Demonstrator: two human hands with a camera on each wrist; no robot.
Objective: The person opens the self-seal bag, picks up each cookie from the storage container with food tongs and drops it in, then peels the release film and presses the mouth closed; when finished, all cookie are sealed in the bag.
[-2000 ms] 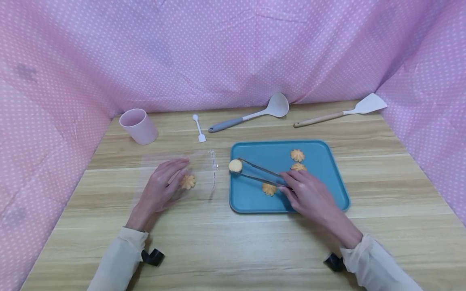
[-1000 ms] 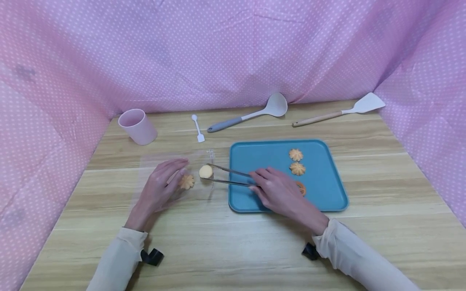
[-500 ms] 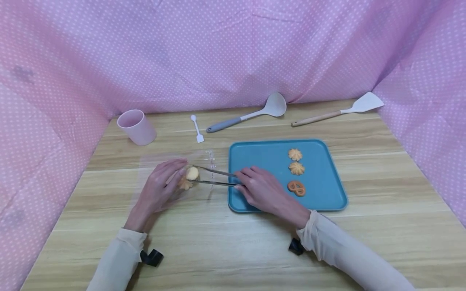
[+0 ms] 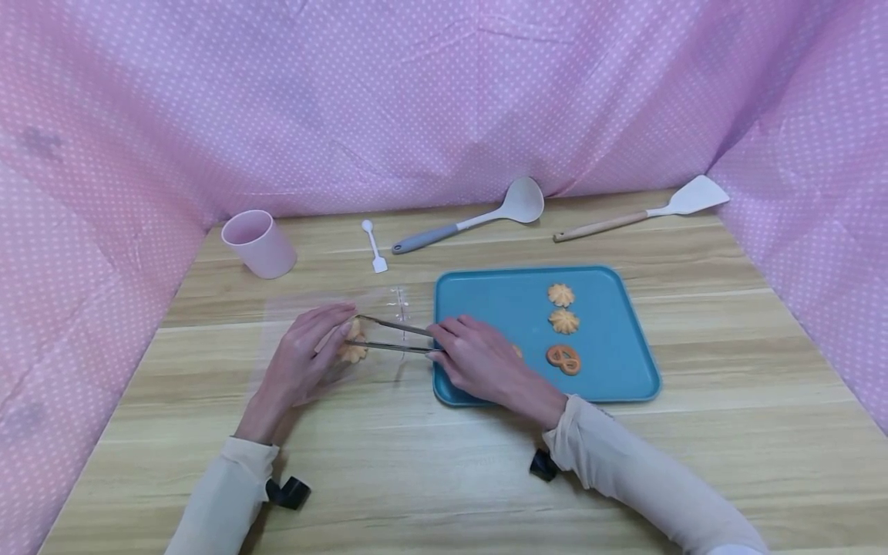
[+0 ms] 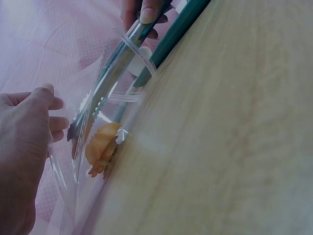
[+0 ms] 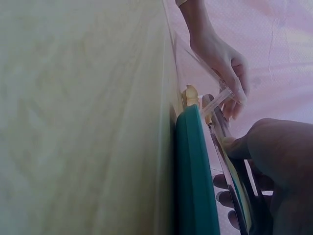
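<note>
My left hand (image 4: 301,351) pinches the upper film of a clear plastic bag (image 5: 66,176) lying on the table, lifting it a little. My right hand (image 4: 486,366) holds metal tongs (image 4: 395,347), thumb on one arm and fingers on the other. In the left wrist view the toothed tong tips reach through the bag's mouth, beneath the raised film. A flower-shaped cookie (image 5: 101,147) lies inside, just below the tips. The pale round cookie that the tongs carried is mostly hidden by the left hand and the tongs.
A blue tray (image 4: 499,293) bears two flower-shaped cookies (image 4: 563,321), a pretzel (image 4: 564,359) and another cookie (image 4: 517,351) partly behind my right hand. Along the back lie a pink cup (image 4: 260,245), small white spoon (image 4: 375,248), ladle (image 4: 479,217) and spatula (image 4: 645,216).
My right hand has moved left from over the tray, carrying the round cookie in the tongs into the bag beside the left fingers. The left hand has stayed in place.
</note>
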